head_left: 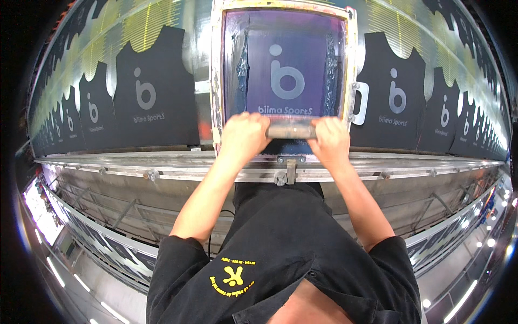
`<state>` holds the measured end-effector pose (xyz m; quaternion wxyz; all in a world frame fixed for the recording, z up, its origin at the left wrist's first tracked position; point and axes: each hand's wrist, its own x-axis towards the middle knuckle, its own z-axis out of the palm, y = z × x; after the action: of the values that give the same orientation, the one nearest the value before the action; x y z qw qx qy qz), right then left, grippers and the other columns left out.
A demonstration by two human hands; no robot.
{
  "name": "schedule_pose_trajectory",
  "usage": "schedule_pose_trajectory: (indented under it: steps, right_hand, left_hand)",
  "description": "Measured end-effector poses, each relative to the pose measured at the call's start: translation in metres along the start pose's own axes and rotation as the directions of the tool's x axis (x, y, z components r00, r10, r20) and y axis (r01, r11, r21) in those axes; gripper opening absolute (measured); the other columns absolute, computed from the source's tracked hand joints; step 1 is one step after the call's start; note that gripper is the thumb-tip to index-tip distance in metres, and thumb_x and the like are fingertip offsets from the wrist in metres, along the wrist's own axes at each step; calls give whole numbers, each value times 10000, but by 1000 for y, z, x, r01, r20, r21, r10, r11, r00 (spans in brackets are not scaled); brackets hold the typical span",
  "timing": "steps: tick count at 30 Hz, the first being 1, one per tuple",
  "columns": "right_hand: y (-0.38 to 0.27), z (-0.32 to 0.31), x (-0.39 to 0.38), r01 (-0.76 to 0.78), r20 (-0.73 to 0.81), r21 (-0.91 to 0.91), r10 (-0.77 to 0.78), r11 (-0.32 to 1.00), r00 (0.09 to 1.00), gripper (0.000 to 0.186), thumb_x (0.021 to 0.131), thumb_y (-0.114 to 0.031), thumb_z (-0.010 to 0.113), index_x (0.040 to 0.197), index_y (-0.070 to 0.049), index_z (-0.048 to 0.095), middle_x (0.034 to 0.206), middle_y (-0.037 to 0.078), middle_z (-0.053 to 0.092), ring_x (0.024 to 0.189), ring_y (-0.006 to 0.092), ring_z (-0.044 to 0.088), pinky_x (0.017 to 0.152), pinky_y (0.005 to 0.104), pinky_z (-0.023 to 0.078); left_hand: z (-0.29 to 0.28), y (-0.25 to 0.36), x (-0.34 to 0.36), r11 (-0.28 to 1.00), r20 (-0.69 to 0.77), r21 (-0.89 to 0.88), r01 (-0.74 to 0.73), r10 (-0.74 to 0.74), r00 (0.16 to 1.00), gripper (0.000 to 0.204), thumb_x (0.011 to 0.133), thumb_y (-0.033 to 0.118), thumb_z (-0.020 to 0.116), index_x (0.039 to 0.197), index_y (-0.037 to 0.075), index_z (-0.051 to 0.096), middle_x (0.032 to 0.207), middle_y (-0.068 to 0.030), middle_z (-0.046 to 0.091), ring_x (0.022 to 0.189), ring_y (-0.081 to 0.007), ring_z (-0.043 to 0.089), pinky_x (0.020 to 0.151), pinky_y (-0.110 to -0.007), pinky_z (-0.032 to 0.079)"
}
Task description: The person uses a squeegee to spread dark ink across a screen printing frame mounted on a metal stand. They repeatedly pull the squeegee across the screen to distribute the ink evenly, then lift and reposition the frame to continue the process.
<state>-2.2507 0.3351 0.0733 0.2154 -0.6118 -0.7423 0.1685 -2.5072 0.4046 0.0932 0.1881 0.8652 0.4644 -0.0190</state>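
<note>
A squeegee bar (291,128) lies across the near part of a framed printing screen (216,70), with my left hand (240,137) closed on its left end and my right hand (330,140) closed on its right end. The screen's purple mesh shows a pale logo and lettering, with dark ink along both sides. A metal side handle (360,102) sticks out from the frame's right side. A clamp fitting (290,170) sits just below the screen on the rail.
Dark cut fabric pieces (156,65) with pale logos lie in rows to the left and right (388,65) on a long printing table with yellow patches. A metal rail (135,156) runs along the near edge, with metal framework below. My body stands against that edge.
</note>
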Motion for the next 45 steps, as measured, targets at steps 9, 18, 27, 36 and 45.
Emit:
schedule_pose_trajectory:
  steps: [9,18,27,36,45]
  right_hand:
    - [66,-33,177,-29,99,-19,31,999,995,449,811,-451,915,938,-72,712,970,144,737,977,393,727,843,517,564]
    - [63,1,137,-77,47,-136,84,988,995,468,856,-489,891,1019,-73,751,1002,133,754,1000,369,713,835,490,575]
    - [0,-1,-6,-91,180,51,81,995,980,500,785,-447,945,937,-27,721,900,130,737,896,364,734,814,485,567]
    - [34,-21,52,-455,622,213,238,865,745,589,901,-552,872,1057,13,812,930,159,803,881,281,777,824,406,596]
    - [165,-25,32,-723,-141,429,831,542,539,434,1058,-353,782,1233,44,758,1115,130,799,1017,168,728,955,338,566]
  left_hand:
    - [-100,-45,176,994,207,86,65,-82,975,537,758,616,897,960,119,866,906,-142,815,924,-346,805,890,-489,639]
    - [-40,-40,139,996,-1,83,23,-23,1000,490,803,593,886,889,116,817,823,-131,784,842,-358,785,758,-496,625]
    - [-20,6,8,1000,264,7,29,-30,964,480,816,576,885,922,111,832,821,-123,785,857,-338,793,765,-491,621]
    - [-36,-21,70,901,777,-292,321,27,629,666,695,538,973,1133,51,852,986,-190,823,949,-344,793,862,-462,608]
    - [-114,-50,177,990,235,-92,-105,124,964,466,760,477,918,1099,164,852,996,-125,828,1010,-351,790,890,-494,616]
